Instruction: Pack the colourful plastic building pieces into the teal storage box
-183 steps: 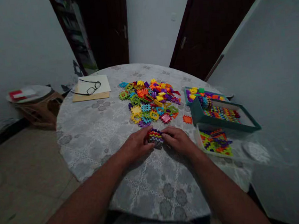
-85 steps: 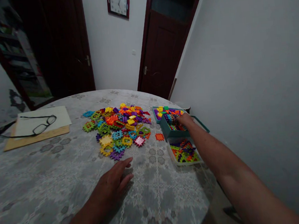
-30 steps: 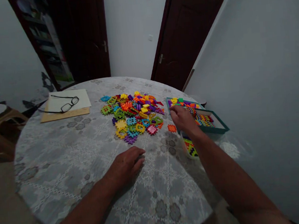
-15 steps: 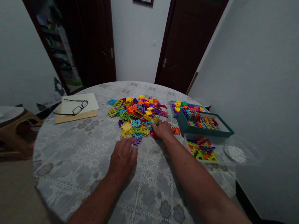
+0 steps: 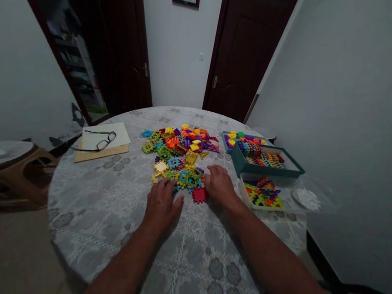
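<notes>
A heap of colourful plastic interlocking building pieces point(image 5: 182, 143) spreads over the middle of the table. My left hand point(image 5: 161, 205) rests at the heap's near left edge, palm down with its thumb apart, fingertips touching the closest pieces. On the near right side, my right hand point(image 5: 219, 186) lies with bent fingers apart beside the pieces, and I see nothing held in it. A red square piece point(image 5: 199, 195) lies flat between the hands, close to the right fingers. A pale yellow square piece point(image 5: 161, 166) sits farther out, above the left fingers.
Eyeglasses point(image 5: 102, 144) lie on paper and a thin board point(image 5: 102, 153) at the left. To the right stand a teal box point(image 5: 270, 170) of linked pieces and a clear plastic tub point(image 5: 249, 202) with more pieces. A patterned tablecloth point(image 5: 186, 267) covers the round table.
My right hand has drawn back toward me, bringing several pieces nearer. The red square piece now shows between the hands. My left hand has shifted only slightly.
</notes>
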### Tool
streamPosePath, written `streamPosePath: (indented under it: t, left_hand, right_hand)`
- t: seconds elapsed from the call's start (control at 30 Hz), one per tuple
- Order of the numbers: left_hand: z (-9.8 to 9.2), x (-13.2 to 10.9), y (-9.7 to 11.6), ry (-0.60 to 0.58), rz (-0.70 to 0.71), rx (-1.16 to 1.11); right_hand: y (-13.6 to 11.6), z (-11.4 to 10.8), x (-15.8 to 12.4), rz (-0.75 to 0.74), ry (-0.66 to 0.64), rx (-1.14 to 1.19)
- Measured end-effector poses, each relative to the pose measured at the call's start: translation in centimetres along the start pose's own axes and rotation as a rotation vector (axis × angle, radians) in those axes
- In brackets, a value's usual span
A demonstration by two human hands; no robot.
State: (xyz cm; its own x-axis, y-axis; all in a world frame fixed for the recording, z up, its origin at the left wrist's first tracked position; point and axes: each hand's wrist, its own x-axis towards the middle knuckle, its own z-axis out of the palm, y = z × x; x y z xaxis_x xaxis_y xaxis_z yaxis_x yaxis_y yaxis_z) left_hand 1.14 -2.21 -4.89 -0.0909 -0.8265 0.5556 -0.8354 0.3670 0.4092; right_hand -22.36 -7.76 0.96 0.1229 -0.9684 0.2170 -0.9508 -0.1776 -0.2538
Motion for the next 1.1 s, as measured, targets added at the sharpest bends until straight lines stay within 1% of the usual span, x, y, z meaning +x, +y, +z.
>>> streamPosePath:
  t: [0.07,0.13,0.27,0.4,0.5,0.6,0.67,0.7,0.83,0.93,1.0,1.1]
  left_hand:
    - [-0.1,0.1,0.1,-0.021,0.002,0.007]
    - [-0.1,0.1,0.2,-0.037,0.023,0.001]
    - [-0.5,0.2,0.5,-0.077,0.080,-0.046]
    - [-0.9,0.4,0.9,-0.120,0.073,-0.049]
    - [-1.1,0.5,1.1,-0.129,0.063,-0.049]
    - [-1.5,0.6,1.5,-0.098,0.054,-0.066]
    - [-2.0,0.6,2.2,-0.098,0.074,-0.088]
    - [-2.2,0.5,2.5,-0.123,0.099,-0.100]
    - [-2.9,0.2,4.1,-0.308,0.200,-0.125]
    - [-2.9,0.0,4.5,-0.378,0.172,-0.138]
    - [-2.8,0.0,4.5,-0.391,0.148,-0.157]
    - [-2.8,0.1,4.3,-0.392,0.131,-0.170]
  right_hand:
    - [0.5,0.0,-0.5,0.093,-0.049,-0.070]
    - [0.6,0.0,-1.0,0.103,-0.119,-0.093]
    - [0.2,-0.3,-1.9,-0.024,-0.172,-0.036]
    - [0.4,-0.8,-2.3,-0.141,-0.181,0.123]
    - [1.2,-0.7,-2.8,-0.154,-0.195,0.275]
    - [1.8,-0.5,-3.6,-0.140,-0.185,0.379]
    - [1.9,-0.5,-4.2,-0.129,-0.166,0.352]
    - [1.8,-0.6,-4.5,-0.123,-0.163,0.312]
    - [1.5,-1.1,-5.4,-0.111,-0.206,0.130]
    - [1.4,-1.0,-5.6,-0.087,-0.227,0.071]
    - [1.6,-0.9,-5.7,-0.076,-0.216,0.080]
    - [2.1,-0.9,-5.6,-0.051,-0.160,0.155]
